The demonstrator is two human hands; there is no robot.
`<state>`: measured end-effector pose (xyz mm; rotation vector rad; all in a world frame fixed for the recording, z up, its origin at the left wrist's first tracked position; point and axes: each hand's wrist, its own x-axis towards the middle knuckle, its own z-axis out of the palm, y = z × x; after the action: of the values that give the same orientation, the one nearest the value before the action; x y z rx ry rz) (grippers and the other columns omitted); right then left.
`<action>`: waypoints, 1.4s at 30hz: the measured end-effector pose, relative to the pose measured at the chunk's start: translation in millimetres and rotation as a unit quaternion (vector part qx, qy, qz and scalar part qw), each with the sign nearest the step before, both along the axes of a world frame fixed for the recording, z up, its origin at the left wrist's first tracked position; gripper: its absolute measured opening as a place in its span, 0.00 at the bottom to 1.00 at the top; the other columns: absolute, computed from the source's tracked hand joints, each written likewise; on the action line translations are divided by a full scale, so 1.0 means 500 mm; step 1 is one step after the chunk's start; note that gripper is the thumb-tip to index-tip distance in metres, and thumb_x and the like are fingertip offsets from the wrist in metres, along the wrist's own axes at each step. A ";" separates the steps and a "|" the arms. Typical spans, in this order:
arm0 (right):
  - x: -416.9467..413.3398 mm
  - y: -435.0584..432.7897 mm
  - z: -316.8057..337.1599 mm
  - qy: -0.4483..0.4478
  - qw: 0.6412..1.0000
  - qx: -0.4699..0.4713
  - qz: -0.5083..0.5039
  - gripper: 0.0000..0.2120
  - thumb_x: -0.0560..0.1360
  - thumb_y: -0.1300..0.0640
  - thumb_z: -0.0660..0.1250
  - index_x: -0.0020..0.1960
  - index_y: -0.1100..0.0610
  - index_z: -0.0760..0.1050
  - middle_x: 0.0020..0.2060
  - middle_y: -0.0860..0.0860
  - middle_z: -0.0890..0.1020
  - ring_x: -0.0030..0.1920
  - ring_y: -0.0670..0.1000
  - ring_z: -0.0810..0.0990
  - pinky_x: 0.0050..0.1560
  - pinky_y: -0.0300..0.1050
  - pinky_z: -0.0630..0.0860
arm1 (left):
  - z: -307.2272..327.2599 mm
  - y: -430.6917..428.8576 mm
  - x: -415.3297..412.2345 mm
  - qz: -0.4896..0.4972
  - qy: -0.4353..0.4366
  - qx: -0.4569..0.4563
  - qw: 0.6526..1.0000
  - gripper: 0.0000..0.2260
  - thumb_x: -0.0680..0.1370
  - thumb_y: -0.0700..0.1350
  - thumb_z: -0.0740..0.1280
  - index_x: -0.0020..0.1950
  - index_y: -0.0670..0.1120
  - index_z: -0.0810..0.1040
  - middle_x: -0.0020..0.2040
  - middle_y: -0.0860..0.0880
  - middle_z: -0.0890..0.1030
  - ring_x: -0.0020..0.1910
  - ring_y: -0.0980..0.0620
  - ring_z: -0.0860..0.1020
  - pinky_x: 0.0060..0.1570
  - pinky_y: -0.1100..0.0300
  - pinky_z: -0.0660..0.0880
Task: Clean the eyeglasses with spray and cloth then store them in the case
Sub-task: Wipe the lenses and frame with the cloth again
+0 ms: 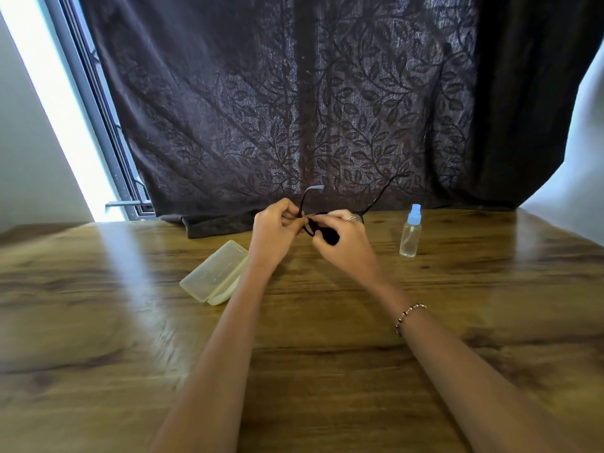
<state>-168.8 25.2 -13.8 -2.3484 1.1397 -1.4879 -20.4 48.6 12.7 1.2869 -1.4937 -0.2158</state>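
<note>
Black-framed eyeglasses [380, 195] are held above the far middle of the wooden table [130, 322], their temple arms pointing up and away toward the curtain. My left hand [276, 230] pinches the frame at its left side. My right hand [343, 240] presses a dark cloth [328, 237] against a lens; the lenses are mostly hidden by my fingers. A translucent cream glasses case [214, 273] lies open on the table, just left of my left wrist. A small clear spray bottle [411, 232] with a light blue cap stands upright to the right of my right hand.
A dark leaf-patterned curtain [294, 109] hangs behind the table, its hem resting on the far edge. A bright window strip with a grey frame [94, 103] runs along the left. White walls flank both sides.
</note>
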 end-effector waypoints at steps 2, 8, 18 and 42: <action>-0.009 -0.006 0.000 0.056 0.998 -0.029 0.012 0.18 0.72 0.56 0.70 0.61 0.58 0.80 0.56 0.50 0.81 0.58 0.42 0.71 0.62 0.32 0.68 | 0.004 0.003 0.003 -0.011 0.024 0.000 1.000 0.04 0.73 0.37 0.72 0.42 0.40 0.77 0.35 0.47 0.81 0.32 0.62 0.80 0.36 0.66 0.79; -0.014 -0.002 -0.006 0.172 0.979 -0.113 0.002 0.21 0.74 0.68 0.67 0.67 0.60 0.75 0.64 0.53 0.78 0.65 0.56 0.72 0.64 0.52 0.73 | 0.015 0.008 0.004 -0.040 0.079 0.001 0.996 0.06 0.73 0.34 0.70 0.41 0.43 0.76 0.33 0.53 0.78 0.31 0.66 0.79 0.32 0.73 0.75; -0.004 0.013 -0.007 0.114 0.981 -0.153 -0.016 0.21 0.72 0.74 0.65 0.64 0.64 0.76 0.60 0.57 0.81 0.65 0.56 0.74 0.66 0.50 0.71 | 0.021 0.007 -0.001 -0.035 0.071 -0.017 0.997 0.04 0.73 0.34 0.70 0.42 0.40 0.77 0.34 0.51 0.79 0.30 0.63 0.79 0.35 0.68 0.78; 0.003 0.017 -0.012 0.086 0.982 -0.164 -0.029 0.16 0.76 0.64 0.67 0.64 0.59 0.77 0.61 0.51 0.81 0.67 0.56 0.71 0.66 0.52 0.67 | 0.013 0.003 0.001 -0.017 0.034 -0.085 0.996 0.05 0.74 0.32 0.67 0.43 0.40 0.77 0.36 0.55 0.80 0.35 0.63 0.80 0.38 0.66 0.79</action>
<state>-167.3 33.6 -19.7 -2.7313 1.0784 -1.6281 -19.8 50.4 19.3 1.1095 -1.4453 -0.1498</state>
